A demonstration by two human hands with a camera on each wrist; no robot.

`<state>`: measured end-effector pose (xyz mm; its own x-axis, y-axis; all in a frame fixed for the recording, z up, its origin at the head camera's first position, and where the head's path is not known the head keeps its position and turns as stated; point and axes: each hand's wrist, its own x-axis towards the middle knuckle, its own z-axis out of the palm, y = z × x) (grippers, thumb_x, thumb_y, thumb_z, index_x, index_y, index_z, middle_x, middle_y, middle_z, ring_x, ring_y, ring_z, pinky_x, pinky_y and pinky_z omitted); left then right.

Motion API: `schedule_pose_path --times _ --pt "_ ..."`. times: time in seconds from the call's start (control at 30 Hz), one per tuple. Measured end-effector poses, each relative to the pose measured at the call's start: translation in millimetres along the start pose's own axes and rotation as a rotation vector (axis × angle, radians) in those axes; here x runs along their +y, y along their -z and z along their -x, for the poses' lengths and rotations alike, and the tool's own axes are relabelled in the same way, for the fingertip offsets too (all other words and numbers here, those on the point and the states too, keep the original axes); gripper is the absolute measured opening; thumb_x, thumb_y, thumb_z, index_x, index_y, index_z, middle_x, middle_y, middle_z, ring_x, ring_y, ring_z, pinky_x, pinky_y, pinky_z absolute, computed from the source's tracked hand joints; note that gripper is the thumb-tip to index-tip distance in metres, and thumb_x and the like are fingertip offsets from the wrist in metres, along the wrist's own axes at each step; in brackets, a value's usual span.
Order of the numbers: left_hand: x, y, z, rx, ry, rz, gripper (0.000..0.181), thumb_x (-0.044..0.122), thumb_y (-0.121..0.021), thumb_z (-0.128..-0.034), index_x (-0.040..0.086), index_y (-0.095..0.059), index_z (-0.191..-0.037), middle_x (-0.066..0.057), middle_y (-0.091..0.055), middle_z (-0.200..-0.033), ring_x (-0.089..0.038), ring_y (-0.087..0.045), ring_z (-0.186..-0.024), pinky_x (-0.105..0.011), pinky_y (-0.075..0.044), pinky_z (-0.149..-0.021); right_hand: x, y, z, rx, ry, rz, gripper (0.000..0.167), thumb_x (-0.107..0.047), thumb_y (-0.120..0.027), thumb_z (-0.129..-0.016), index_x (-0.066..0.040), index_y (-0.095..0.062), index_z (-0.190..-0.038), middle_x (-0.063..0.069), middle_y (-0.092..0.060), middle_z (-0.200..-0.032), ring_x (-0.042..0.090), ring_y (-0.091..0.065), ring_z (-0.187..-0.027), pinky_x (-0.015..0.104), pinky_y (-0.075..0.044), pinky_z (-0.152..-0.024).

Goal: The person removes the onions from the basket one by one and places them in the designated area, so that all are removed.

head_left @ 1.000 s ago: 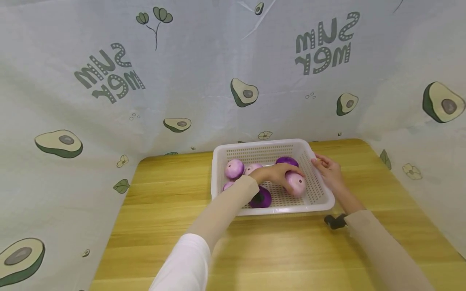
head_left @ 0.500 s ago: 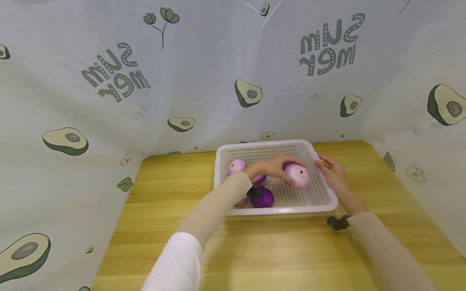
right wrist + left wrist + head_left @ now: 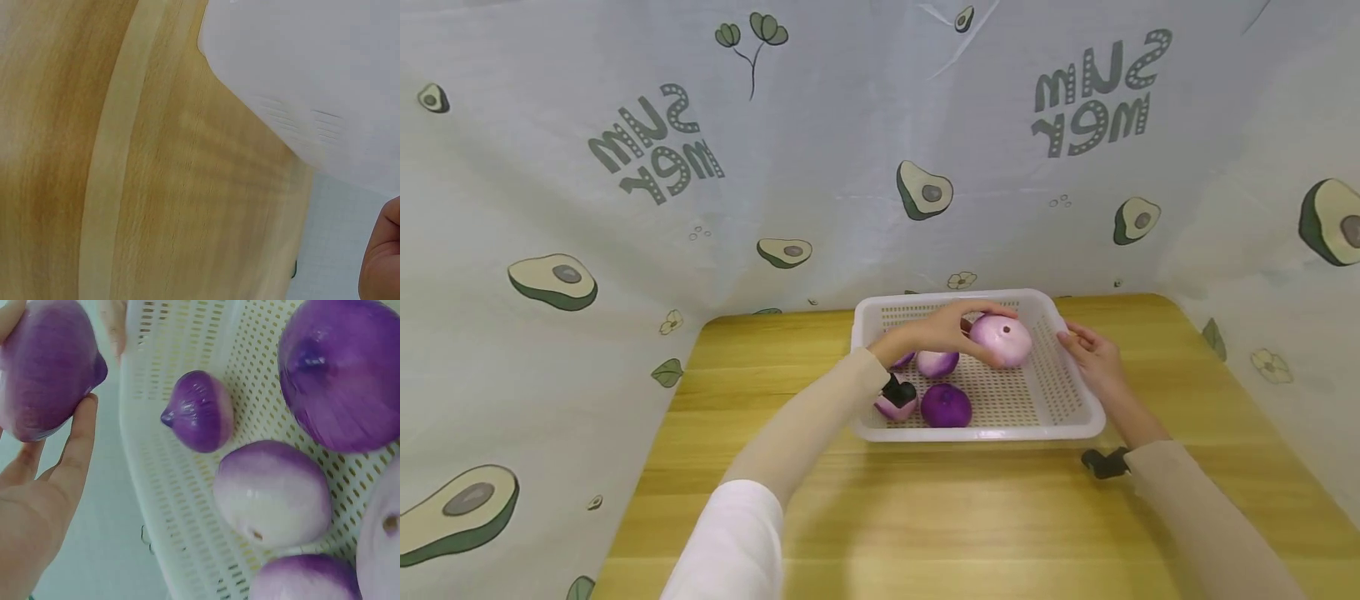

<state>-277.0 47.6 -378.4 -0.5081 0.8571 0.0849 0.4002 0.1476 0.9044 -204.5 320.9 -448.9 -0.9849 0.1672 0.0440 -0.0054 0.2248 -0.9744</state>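
In the head view my left hand [image 3: 942, 328] grips a pale purple onion [image 3: 1006, 340] over the white basket [image 3: 985, 433]. The left wrist view shows the fingers curled around that onion [image 3: 50, 369], lifted off the basket floor. My right hand [image 3: 1097, 360] pinches the basket's right rim; only part of this hand [image 3: 382, 256] shows in the right wrist view. Inside the basket lie a dark purple onion [image 3: 946, 407] near the front, a paler one [image 3: 937, 362] behind it and others to the left, partly hidden by my left arm.
The basket stands on a yellow wood-grain table [image 3: 970, 517]. Behind and beside the table hangs a pale curtain [image 3: 835, 167] printed with avocados. Black wrist-mounted pieces show at both wrists.
My left hand has raised the pale onion and moved it slightly back. More of the onions at the basket's left and front now show. My right hand has kept its hold on the rim.
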Motion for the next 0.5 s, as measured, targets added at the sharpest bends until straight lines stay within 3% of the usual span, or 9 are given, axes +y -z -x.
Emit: schedule_pose_path --times 0.13,0.27,0.5 --pt "2.0 14.1 17.0 0.05 -0.01 -0.032 0.065 0.016 -0.085 -0.0811 0.017 -0.058 -0.14 0.008 -0.056 -0.14 -0.004 -0.052 -0.12 -0.025 -0.047 -0.098 5 1 -1.8 -0.001 -0.021 -0.012 0.057 -0.019 -0.057 -0.103 0.015 -0.035 -0.143 -0.013 -0.065 -0.077 0.003 -0.065 -0.065 0.018 -0.055 -0.058" --pt "2.2 30.0 34.4 0.089 0.029 -0.052 0.066 0.023 -0.086 -0.0807 0.022 -0.058 -0.141 0.013 -0.056 -0.137 -0.006 -0.053 -0.12 -0.027 -0.047 -0.098 18 4 -8.3 0.003 -0.03 -0.023 0.06 -0.023 -0.058 -0.102 0.012 -0.034 -0.145 -0.015 -0.066 -0.079 0.003 -0.066 -0.067 0.018 -0.056 -0.06" --pt "0.0 55.5 57.5 0.15 0.058 -0.027 0.071 0.017 -0.085 -0.0815 0.017 -0.053 -0.145 0.006 -0.054 -0.141 -0.014 -0.057 -0.119 -0.028 -0.048 -0.098 17 4 -9.2 0.004 -0.026 0.012 0.064 -0.029 -0.059 -0.101 0.011 -0.035 -0.145 -0.017 -0.065 -0.081 0.002 -0.066 -0.069 0.019 -0.057 -0.062"
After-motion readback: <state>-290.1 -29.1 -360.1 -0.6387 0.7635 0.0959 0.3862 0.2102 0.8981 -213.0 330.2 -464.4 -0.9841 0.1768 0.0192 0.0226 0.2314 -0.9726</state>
